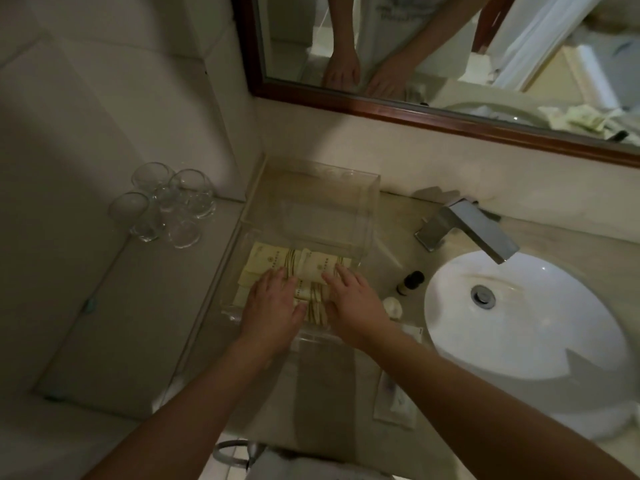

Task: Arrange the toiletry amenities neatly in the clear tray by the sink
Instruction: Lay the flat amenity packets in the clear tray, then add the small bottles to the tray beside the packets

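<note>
A clear acrylic tray (pixel 263 188) stands on the counter left of the sink. Several cream amenity packets (pixel 273 263) with striped ends lie in its near half. My left hand (pixel 273 306) rests flat on the packets at the left, fingers spread. On the right side of the pile my right hand (pixel 353 299) lies flat too, fingers apart. Neither hand grips anything. The packets under the palms are hidden.
A white basin (pixel 526 317) with a chrome tap (pixel 467 226) sits to the right. A small dark-capped bottle (pixel 408 282), a white round item (pixel 393 306) and a flat sachet (pixel 394 403) lie on the counter (pixel 346 393). Several glasses (pixel 166 206) stand at left. A mirror (pixel 450 64) hangs behind.
</note>
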Available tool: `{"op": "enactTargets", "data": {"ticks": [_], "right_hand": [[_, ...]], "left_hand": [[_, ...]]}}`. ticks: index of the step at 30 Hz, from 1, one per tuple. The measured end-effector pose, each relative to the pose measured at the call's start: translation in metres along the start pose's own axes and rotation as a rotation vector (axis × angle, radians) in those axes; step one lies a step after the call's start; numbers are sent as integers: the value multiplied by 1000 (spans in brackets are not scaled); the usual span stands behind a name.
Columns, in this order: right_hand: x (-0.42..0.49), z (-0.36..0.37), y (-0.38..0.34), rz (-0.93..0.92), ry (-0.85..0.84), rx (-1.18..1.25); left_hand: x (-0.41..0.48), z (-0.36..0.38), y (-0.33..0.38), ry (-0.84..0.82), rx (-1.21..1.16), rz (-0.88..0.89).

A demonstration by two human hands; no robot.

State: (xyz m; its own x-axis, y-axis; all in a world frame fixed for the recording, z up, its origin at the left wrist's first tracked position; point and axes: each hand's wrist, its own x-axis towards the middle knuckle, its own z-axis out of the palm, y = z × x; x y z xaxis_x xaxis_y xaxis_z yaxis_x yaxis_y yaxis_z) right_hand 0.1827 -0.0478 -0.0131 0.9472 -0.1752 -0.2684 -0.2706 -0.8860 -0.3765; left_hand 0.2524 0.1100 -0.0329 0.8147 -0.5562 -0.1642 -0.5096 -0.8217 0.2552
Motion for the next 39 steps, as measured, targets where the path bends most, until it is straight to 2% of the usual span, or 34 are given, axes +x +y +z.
{"op": "enactTargets", "data": {"ticks": [4, 8, 10, 12, 17, 24, 28, 31, 39], "right_hand": [[-42, -22, 20, 25, 195, 118], [-84, -30, 60, 268, 381, 231], [-101, -22, 81, 403, 327, 260], [-116, -10, 97, 481, 233, 292], [-128, 0, 116, 508, 191, 355], [-114, -17, 129, 412, 168, 407], [-77, -34, 136, 359, 177, 400], [-48, -47, 136, 373, 153, 428], [-17, -37, 135, 337, 153, 385]], "left_hand": [[-4, -3, 34, 112, -141, 87], [-20, -3, 80, 191, -306, 155], [-34, 1, 102, 156, -377, 153], [-51, 9, 125, 62, -456, 79], [-77, 43, 165, -129, -529, -179], [-78, 67, 186, -62, -477, -238], [-60, 52, 187, 87, -344, -112], [-32, 36, 184, 102, -284, -2], [19, 26, 180, -169, 35, 306]]}}
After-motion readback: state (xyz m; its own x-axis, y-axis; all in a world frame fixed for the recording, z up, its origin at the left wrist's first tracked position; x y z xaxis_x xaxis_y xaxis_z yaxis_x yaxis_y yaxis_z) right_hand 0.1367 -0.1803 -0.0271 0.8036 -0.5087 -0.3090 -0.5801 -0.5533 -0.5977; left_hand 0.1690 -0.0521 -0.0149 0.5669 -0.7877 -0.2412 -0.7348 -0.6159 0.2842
